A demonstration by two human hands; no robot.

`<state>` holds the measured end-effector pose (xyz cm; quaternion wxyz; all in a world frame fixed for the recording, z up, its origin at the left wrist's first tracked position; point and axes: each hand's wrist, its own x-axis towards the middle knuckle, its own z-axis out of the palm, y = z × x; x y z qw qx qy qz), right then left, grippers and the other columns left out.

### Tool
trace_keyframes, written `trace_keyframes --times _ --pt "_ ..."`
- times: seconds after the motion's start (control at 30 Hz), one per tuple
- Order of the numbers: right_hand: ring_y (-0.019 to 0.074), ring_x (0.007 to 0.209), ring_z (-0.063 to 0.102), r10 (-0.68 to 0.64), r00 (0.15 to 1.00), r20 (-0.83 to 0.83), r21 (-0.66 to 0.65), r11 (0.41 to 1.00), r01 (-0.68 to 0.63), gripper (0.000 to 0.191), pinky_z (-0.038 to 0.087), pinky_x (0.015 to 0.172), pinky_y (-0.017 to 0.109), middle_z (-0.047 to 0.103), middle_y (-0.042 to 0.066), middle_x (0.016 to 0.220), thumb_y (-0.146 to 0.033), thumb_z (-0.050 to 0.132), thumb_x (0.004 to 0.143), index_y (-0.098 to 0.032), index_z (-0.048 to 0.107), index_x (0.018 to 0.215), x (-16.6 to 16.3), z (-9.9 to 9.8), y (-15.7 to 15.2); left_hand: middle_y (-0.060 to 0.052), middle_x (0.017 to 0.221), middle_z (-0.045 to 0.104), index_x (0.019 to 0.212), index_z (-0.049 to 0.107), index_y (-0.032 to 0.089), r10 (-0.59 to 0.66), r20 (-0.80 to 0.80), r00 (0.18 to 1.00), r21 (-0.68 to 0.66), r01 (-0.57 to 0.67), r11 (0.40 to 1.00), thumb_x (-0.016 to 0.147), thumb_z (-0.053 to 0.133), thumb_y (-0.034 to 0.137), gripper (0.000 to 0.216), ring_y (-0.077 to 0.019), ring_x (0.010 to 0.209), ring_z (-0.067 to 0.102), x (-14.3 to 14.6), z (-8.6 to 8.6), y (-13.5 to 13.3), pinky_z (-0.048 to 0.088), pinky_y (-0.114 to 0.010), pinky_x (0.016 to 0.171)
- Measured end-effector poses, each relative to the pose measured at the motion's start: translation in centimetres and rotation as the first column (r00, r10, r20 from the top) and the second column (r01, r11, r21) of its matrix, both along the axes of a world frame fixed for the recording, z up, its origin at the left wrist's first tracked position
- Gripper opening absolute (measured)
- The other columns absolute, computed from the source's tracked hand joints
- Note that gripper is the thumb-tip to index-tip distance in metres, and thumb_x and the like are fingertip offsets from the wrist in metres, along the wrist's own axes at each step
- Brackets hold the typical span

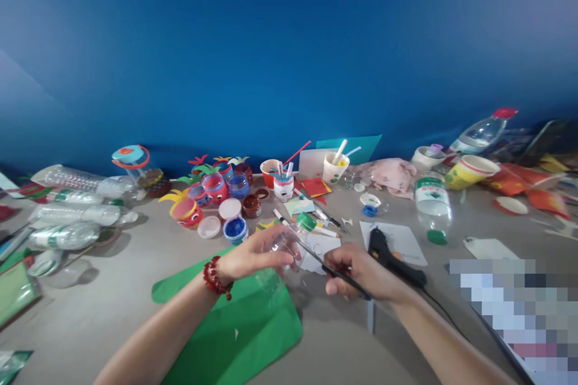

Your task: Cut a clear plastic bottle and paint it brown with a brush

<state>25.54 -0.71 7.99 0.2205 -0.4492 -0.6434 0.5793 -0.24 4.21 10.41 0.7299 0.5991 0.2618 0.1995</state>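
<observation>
My left hand [257, 260] grips a clear plastic bottle [280, 248] above a green paper sheet [253, 328]. My right hand [361, 272] clamps black-handled scissors [312, 254], blades against its wall; the cut looks barely begun.

Plain deep-blue wall [271, 42] fills the upper half, paler toward top corners. Matte grey-beige table [112, 313] butts against it. Light soft and even, shadows faint.
</observation>
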Motion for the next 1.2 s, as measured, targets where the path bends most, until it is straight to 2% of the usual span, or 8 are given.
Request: trace_keyframes --times 0.17,0.33,0.6,0.7,0.87,1.0,1.2 --pt "0.0091 0.043 0.043 -0.02 1.0 -0.023 -0.061 0.998 0.018 0.059 0.031 0.042 0.022 0.047 -0.005 0.047 -0.067 0.079 0.062 -0.02 0.043 0.055 0.1 -0.1 -0.1 -0.008 0.103 0.066 0.116 0.06 0.019 0.002 0.0 1.0 -0.013 -0.002 1.0 0.079 0.074 0.05 0.05 -0.0229 0.089 0.069 0.2 0.2 0.0 0.058 -0.032 0.069" --pt "0.0082 0.043 0.04 -0.032 0.999 -0.002 0.022 0.999 0.032 0.059 0.026 0.042 0.022 0.045 -0.005 0.046 -0.066 0.078 0.064 -0.019 0.045 0.053 0.1 -0.4 0.1 -0.007 0.104 0.066 0.116 0.057 0.019 0.035 -0.004 0.999 0.073 -0.035 0.997 0.083 0.073 0.044 0.044 -0.0191 0.087 0.068 0.1 0.1 0.0 0.056 -0.03 0.068" --pt "0.008 0.044 0.038 -0.004 0.999 0.045 0.095 0.996 0.0 0.061 0.025 0.041 0.021 0.045 -0.005 0.045 -0.07 0.076 0.065 -0.02 0.042 0.053 0.1 -0.6 0.2 -0.005 0.098 0.064 0.114 0.057 0.019 -0.004 -0.068 0.998 0.072 0.009 0.997 0.081 0.074 0.047 0.047 -0.0202 0.085 0.068 0.1 0.2 0.0 0.057 -0.03 0.062" --pt "0.0075 0.04 0.038 -0.017 1.0 0.026 0.068 0.998 0.016 0.062 0.025 0.039 0.021 0.044 -0.006 0.041 -0.07 0.077 0.065 -0.021 0.041 0.051 0.1 -0.8 0.2 -0.004 0.097 0.063 0.113 0.058 0.018 0.02 -0.075 0.997 0.132 -0.01 0.991 0.082 0.073 0.043 0.043 -0.0184 0.084 0.066 0.1 0.4 0.0 0.057 -0.029 0.065" --pt "0.0072 0.036 0.038 -0.048 0.999 0.019 0.014 0.999 0.048 0.063 0.026 0.037 0.02 0.042 -0.007 0.038 -0.066 0.081 0.062 -0.021 0.039 0.049 0.0 -1.0 0.2 -0.004 0.097 0.063 0.114 0.057 0.018 0.018 -0.086 0.996 0.121 -0.007 0.993 0.084 0.072 0.041 0.041 -0.0178 0.082 0.066 0.0 -0.1 0.2 0.056 -0.028 0.062" --pt "0.0056 0.036 0.033 -0.054 0.998 0.016 0.065 0.997 0.052 0.064 0.021 0.037 0.02 0.039 -0.008 0.037 -0.066 0.081 0.062 -0.021 0.037 0.048 -0.1 -1.1 0.3 -0.005 0.098 0.064 0.114 0.057 0.017 0.039 -0.142 0.989 0.199 -0.01 0.98 0.085 0.071 0.04 0.039 -0.0178 0.082 0.066 -0.2 0.0 0.2 0.056 -0.029 0.064" --pt "0.0064 0.037 0.034 -0.045 0.998 0.045 0.096 0.995 0.041 0.064 0.021 0.037 0.021 0.038 -0.008 0.038 -0.067 0.079 0.065 -0.022 0.036 0.05 -0.1 -1.0 0.4 -0.006 0.099 0.067 0.116 0.057 0.017 0.075 -0.184 0.98 0.332 -0.01 0.943 0.085 0.07 0.038 0.039 -0.0179 0.084 0.065 -0.3 0.4 0.2 0.055 -0.029 0.068"
